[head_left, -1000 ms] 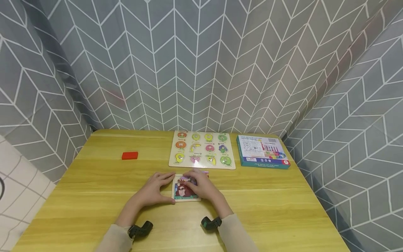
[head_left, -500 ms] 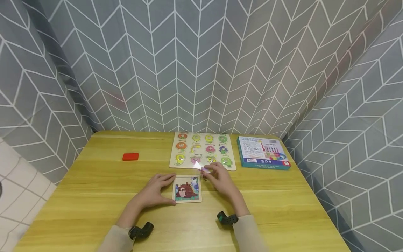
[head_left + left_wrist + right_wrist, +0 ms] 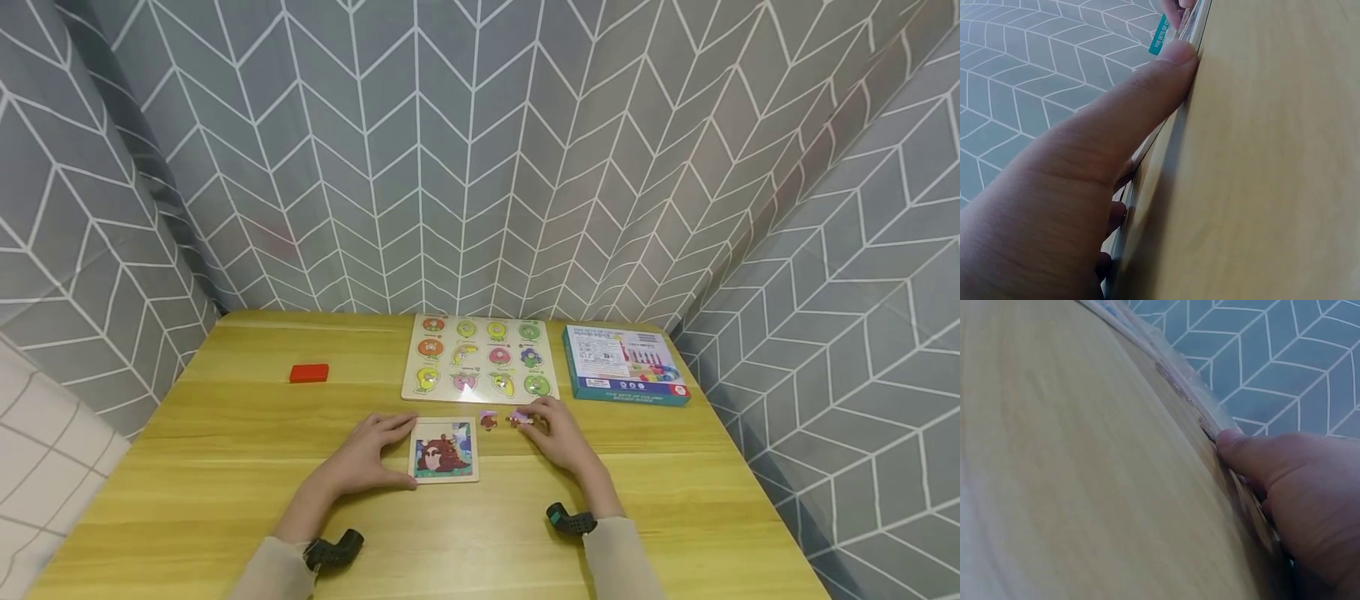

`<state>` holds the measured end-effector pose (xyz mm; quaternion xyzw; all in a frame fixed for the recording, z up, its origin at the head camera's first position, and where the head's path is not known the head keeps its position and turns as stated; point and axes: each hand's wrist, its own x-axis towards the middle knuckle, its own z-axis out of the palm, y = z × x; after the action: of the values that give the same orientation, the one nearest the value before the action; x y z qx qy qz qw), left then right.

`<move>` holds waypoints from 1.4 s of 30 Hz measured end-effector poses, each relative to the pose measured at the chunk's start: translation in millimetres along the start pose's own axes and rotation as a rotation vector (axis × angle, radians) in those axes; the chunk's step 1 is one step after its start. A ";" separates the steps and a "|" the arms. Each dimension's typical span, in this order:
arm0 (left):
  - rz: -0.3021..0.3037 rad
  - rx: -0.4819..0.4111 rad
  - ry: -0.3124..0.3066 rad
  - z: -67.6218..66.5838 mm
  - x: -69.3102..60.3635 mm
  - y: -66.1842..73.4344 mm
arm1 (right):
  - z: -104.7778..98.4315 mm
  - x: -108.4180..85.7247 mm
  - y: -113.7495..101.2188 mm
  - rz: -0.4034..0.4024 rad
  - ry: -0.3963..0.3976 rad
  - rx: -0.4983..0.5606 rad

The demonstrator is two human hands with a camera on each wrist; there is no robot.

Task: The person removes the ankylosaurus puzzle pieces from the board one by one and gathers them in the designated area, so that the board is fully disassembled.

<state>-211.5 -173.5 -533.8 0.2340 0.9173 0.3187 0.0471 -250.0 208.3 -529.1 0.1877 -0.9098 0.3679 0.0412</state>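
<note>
A small square jigsaw puzzle (image 3: 443, 451) in a pale wooden frame lies in the middle of the table, with a brown-haired figure in its picture. My left hand (image 3: 369, 454) rests at its left side, forefinger at the upper corner and thumb at the lower corner; in the left wrist view the thumb (image 3: 1141, 100) lies straight along the edge. To the right of the frame lies a loose purple-and-brown puzzle piece (image 3: 488, 420). Beside it, my right hand (image 3: 558, 435) pinches another puzzle piece (image 3: 517, 417) at table level. The right wrist view hides most of that grip.
A fruit peg board (image 3: 482, 359) lies just behind the puzzle. At the back right is a flat teal-and-white box (image 3: 626, 364). A red block (image 3: 309, 373) sits at the back left. A patterned grey curtain (image 3: 450, 167) hangs behind the table.
My right hand has moved from over the puzzle to the right, uncovering the picture. One piece now lies free beside the frame, and the hand is at a second. My left hand stays put.
</note>
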 end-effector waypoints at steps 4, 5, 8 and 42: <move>0.002 0.003 0.003 0.7 0.4 -0.1 | 0.9 -0.7 -1.1 0.022 0.004 0.002; 0.003 0.003 0.004 0.7 0.5 0.1 | 1.0 -0.7 -1.3 0.028 0.009 0.006; 0.005 0.000 0.006 0.4 0.6 0.7 | 1.2 -0.6 -1.6 0.035 0.014 0.008; -0.014 -0.010 0.008 -0.8 -0.7 3.3 | 6.5 1.1 -20.1 0.089 0.125 0.103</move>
<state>-209.7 -172.0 -531.2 0.2259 0.9176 0.3238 0.0466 -243.1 190.2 -520.4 0.1258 -0.8929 0.4264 0.0717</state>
